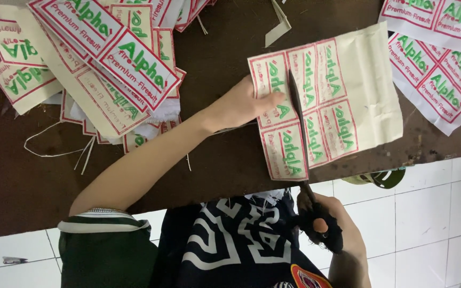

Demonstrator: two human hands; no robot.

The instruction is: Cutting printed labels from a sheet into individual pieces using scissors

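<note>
Head view shows the left hand point(244, 104) flat with fingers together, pressing a cream fabric sheet of printed labels point(324, 101) onto the brown table point(230, 48), while the right hand point(329, 226) is closed around the black handles of scissors point(301, 138) whose blades lie across the sheet. Cut label strips point(102, 64) are piled at the table's left, uncut sheets point(444, 53) at its right

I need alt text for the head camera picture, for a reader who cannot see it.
Seen from above, a person's right hand works black scissors through a cream sheet of red-and-green printed labels, while the left hand presses the sheet on a dark brown table. Piles of cut labels lie at the left, more uncut sheets at the right.
</note>
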